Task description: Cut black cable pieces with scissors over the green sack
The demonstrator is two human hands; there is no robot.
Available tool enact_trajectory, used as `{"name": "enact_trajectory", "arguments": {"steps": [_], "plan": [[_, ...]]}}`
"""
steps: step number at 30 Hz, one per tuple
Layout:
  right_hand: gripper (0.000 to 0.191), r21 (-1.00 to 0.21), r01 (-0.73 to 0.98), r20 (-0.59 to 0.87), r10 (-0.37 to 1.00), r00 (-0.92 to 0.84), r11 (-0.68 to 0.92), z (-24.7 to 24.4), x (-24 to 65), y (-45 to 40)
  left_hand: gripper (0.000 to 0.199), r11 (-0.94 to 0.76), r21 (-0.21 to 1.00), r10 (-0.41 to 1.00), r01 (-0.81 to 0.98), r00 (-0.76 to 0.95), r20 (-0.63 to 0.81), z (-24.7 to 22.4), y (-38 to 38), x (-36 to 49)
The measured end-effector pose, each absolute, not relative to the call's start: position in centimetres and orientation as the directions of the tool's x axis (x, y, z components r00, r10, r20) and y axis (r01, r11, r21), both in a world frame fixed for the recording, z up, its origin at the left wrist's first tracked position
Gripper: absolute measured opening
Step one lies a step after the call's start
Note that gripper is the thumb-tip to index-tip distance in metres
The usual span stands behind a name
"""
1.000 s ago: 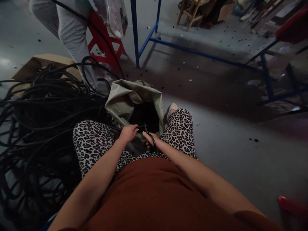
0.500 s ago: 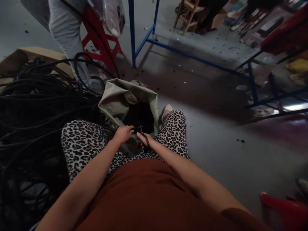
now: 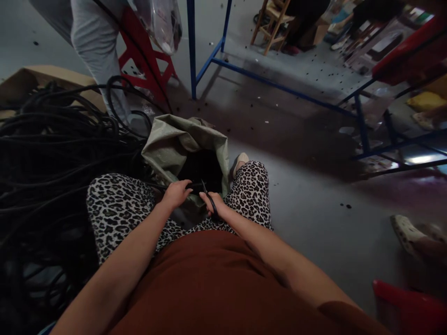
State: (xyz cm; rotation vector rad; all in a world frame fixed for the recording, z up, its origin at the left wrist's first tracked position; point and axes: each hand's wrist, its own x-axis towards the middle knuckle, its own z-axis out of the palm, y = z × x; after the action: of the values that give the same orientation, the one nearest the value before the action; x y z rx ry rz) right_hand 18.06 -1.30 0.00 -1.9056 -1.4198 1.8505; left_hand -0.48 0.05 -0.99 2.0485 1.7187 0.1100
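My left hand (image 3: pixel 176 193) is closed around a black rubber strip (image 3: pixel 196 185), whose end sticks out to the right over the sack's mouth. In my right hand (image 3: pixel 213 203) is a pair of scissors (image 3: pixel 210 199) with black handles, the blades pointing up beside the strip's end. Between my knees stands a greenish woven sack (image 3: pixel 164 135), its top wide and its inside dark. A big tangled heap of black strips (image 3: pixel 63 149) lies on my left, and the held strip runs back toward it.
A cardboard box (image 3: pixel 52 72) edges the heap. Near it are a person's grey trouser leg (image 3: pixel 94 46) and a red stool (image 3: pixel 146 65). A blue metal frame (image 3: pixel 272 83) stands ahead. Another person's shoe (image 3: pixel 405 232) and a red stool (image 3: pixel 405 302) are at right.
My left hand has shifted slightly left, and more of the strip's end shows beyond my fingers. A person's foot has come into view at the right.
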Motion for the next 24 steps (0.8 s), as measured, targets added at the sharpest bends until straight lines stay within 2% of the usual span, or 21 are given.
{"name": "enact_trajectory", "arguments": {"steps": [3,11,17,24], "plan": [[0.038,-0.664,0.520,-0.695,0.700,-0.164,-0.537,-0.2,18.2,-1.2,0.033,-0.106,0.331,0.965,0.938,0.177,-0.193,-0.4,0.2,-0.6],[0.048,-0.655,0.593,-0.683,0.703,-0.200,-0.468,-0.7,18.5,-1.0,0.030,-0.111,0.255,0.954,0.961,0.175,-0.245,0.3,0.1,-0.5],[0.050,-0.646,0.570,-0.699,0.693,-0.175,-0.508,-1.0,18.6,-1.1,0.030,-0.085,0.250,0.960,0.965,0.146,-0.240,0.2,0.1,-0.5],[0.050,-0.627,0.441,-0.768,0.604,-0.212,-0.642,-0.5,18.4,-1.6,0.029,-0.036,0.301,0.974,0.953,0.101,-0.202,0.0,0.1,-0.7]]}}
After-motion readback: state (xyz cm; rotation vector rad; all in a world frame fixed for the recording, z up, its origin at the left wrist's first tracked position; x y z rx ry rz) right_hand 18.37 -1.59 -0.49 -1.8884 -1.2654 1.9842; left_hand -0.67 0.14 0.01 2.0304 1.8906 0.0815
